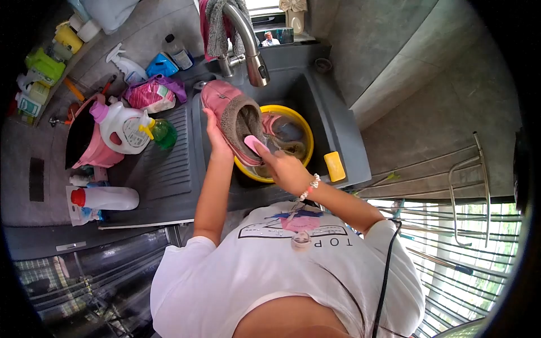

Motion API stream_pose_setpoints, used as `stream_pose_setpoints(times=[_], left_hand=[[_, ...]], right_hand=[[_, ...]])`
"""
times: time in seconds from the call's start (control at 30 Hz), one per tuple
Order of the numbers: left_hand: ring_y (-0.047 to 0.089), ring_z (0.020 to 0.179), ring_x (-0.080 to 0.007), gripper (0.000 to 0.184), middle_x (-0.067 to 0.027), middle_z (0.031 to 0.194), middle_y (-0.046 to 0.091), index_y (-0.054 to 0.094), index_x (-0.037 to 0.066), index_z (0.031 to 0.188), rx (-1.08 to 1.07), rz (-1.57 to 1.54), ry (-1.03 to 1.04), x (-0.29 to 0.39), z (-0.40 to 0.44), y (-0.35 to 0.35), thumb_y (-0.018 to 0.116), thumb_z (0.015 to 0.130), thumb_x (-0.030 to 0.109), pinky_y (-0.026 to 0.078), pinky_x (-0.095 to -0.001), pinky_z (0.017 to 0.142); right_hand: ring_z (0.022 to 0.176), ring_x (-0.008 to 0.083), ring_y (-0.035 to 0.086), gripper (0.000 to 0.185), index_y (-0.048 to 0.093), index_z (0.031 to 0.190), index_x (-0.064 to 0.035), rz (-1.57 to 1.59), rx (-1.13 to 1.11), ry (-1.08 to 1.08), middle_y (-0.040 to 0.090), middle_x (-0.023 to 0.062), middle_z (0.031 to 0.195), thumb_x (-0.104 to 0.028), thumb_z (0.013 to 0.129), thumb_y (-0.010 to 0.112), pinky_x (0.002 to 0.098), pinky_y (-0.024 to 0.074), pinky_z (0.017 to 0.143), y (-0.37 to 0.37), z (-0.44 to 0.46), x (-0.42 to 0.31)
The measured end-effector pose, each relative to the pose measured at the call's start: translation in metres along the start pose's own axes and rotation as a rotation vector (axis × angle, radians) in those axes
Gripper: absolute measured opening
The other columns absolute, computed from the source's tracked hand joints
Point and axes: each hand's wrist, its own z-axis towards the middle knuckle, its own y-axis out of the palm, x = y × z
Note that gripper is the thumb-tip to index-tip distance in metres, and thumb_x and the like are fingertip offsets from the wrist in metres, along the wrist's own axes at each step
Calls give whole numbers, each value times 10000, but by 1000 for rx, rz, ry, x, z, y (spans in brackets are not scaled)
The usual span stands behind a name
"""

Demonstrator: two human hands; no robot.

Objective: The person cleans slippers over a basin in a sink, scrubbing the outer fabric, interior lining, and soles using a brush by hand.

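Observation:
A pink shoe (221,99) with a grey fleecy lining is tilted over the sink, its opening facing up. My left hand (216,135) holds it along its left side. In my right hand (289,170) is a pink brush (256,145), its end at the heel edge of the shoe's opening; its bristles are hidden. Below, a yellow basin (309,137) stands in the dark sink (293,90), with another pink shoe (271,125) lying in water inside it.
The faucet (256,67) arches over the sink. A yellow soap bar (335,166) lies on the right rim. On the ribbed drainboard (169,177) are a green spray bottle (164,134) and a white detergent bottle (121,127). A red-capped bottle (110,198) lies near the front edge.

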Motion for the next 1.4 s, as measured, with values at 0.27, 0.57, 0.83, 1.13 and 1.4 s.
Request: stream_pose_setpoints(times=[0.27, 0.57, 0.83, 1.13, 1.4], left_hand=[[491, 1172, -311, 800, -165, 1298, 490, 408, 13, 1320, -112, -32, 32, -16, 2, 6, 367, 861, 667, 386, -438, 1010], [450, 1213, -314, 821, -155, 1318, 472, 425, 25, 1314, -124, -11, 145, 14, 14, -2, 361, 844, 694, 350, -466, 1031], [465, 1196, -313, 831, -147, 1308, 482, 409, 52, 1330, -116, -16, 42, -12, 20, 2, 347, 831, 715, 362, -448, 1025], [435, 1223, -322, 855, -146, 1337, 458, 419, 54, 1332, -33, 49, 211, -6, 41, -47, 361, 812, 730, 339, -455, 1042], [473, 1174, -319, 817, -147, 1280, 504, 463, 57, 1285, -120, -77, 121, 16, 29, -38, 421, 801, 714, 402, -483, 979]], right_hand=[[641, 357, 633, 278, 617, 1030, -19, -317, 87, 11, 615, 207, 834, -109, 773, 557, 441, 508, 575, -16, 73, -10], [607, 363, 623, 358, 550, 1123, -22, -46, 172, -161, 627, 210, 717, -116, 777, 567, 426, 506, 554, 1, 59, -14], [629, 363, 608, 558, 381, 1301, -78, -189, 294, -264, 610, 197, 699, -122, 780, 572, 450, 482, 581, 22, 125, 25], [667, 400, 616, 579, 332, 1356, -150, -179, 31, -198, 613, 221, 759, -75, 811, 511, 490, 477, 566, 5, 84, 25], [630, 378, 612, 645, 250, 1402, -191, -192, -243, -126, 601, 203, 743, -68, 816, 491, 467, 493, 562, -10, 36, 6]])
